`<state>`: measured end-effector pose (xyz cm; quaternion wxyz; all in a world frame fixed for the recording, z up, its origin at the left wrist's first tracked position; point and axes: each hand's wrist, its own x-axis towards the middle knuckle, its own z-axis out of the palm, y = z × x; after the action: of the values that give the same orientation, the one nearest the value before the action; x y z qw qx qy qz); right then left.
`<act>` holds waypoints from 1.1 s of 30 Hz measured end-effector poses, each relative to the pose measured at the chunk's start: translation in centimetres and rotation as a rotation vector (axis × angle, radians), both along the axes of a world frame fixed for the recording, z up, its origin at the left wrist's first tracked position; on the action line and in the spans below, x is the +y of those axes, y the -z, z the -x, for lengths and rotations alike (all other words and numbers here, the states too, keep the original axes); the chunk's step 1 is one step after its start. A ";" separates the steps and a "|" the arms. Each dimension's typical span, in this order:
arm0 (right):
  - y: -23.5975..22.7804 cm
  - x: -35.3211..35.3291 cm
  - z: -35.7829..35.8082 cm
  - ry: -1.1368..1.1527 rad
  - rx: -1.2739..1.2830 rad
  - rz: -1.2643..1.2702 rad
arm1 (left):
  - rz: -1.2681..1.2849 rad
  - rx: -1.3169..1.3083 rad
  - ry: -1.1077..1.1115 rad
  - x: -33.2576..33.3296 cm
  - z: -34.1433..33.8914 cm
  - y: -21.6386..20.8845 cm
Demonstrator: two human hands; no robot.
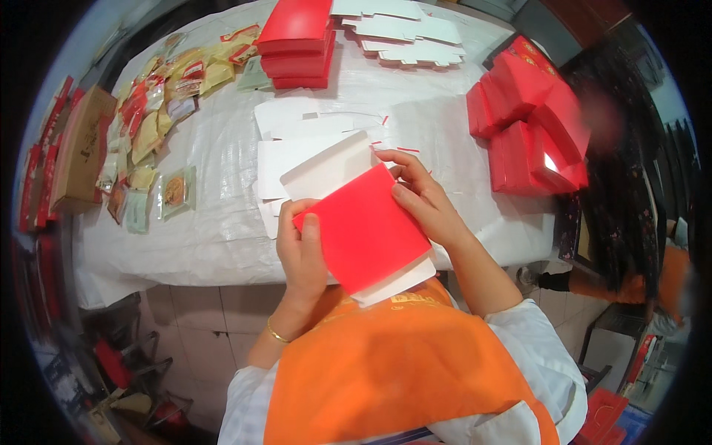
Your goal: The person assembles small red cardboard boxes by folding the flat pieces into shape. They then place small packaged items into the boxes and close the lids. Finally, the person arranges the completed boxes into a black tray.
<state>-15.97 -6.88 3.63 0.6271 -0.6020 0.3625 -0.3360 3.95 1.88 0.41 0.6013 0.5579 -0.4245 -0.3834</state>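
Holding the red box blank (363, 230) with fingers of both left hand (302, 252) and right hand (424, 202) closed on its edges, we should fold along the creases evenly.

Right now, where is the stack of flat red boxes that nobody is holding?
In the head view, the stack of flat red boxes lies at the far edge of the white-covered table, left of the white cardboard blanks and right of the wrapped snack packets.
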 end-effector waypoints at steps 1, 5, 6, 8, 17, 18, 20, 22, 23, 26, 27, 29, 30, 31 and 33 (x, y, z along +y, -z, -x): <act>-0.3 -0.1 0.1 -0.012 0.017 0.022 | 0.010 -0.031 0.007 0.0 0.2 -0.2; -1.5 -0.8 0.6 -0.040 0.046 0.066 | 0.071 -0.153 0.037 -0.2 0.3 -1.0; -1.4 -1.1 0.7 -0.043 0.025 0.079 | 0.092 -0.183 0.045 -0.3 0.3 -1.2; -1.2 -1.5 1.1 -0.050 -0.011 0.109 | 0.129 -0.164 0.050 -0.6 0.2 -1.2; 0.2 -1.6 0.1 0.025 -0.336 0.099 | 0.249 -0.184 0.056 -1.2 0.0 -1.5; 0.2 -1.6 0.3 0.031 -0.337 0.108 | 0.246 -0.171 0.060 -1.1 0.2 -1.5; 0.3 -1.8 0.8 0.041 -0.346 0.122 | 0.242 -0.215 0.074 -1.0 0.1 -1.3; -0.6 -2.6 1.5 -0.022 -0.202 0.148 | 0.225 -0.252 0.078 -0.7 -0.1 -1.3; -1.3 -3.1 1.8 -0.050 -0.133 0.159 | 0.211 -0.266 0.080 -0.5 -0.2 -1.5; -3.1 -5.1 2.9 -0.244 -0.090 0.185 | 0.209 -0.266 0.090 -0.4 -0.5 -1.9; -3.3 -5.0 2.9 -0.222 -0.090 0.163 | 0.215 -0.260 0.094 -0.5 -0.6 -1.9; -3.4 -5.1 2.5 -0.185 -0.090 0.124 | 0.298 -0.271 0.091 -0.7 -0.5 -1.8; -2.9 -4.5 1.9 -0.079 -0.086 0.176 | 0.339 -0.276 0.089 -0.8 -0.4 -1.7; -2.0 -3.3 1.0 0.021 -0.084 0.226 | 0.304 -0.279 0.095 -0.7 -0.4 -1.7; -0.7 -1.9 0.5 0.139 -0.120 0.288 | 0.227 -0.288 0.100 -0.1 -0.1 -1.5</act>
<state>-16.44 -8.78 4.37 0.5304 -0.6378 0.3132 -0.4624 4.08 1.75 1.94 0.5737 0.5139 -0.5739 -0.2784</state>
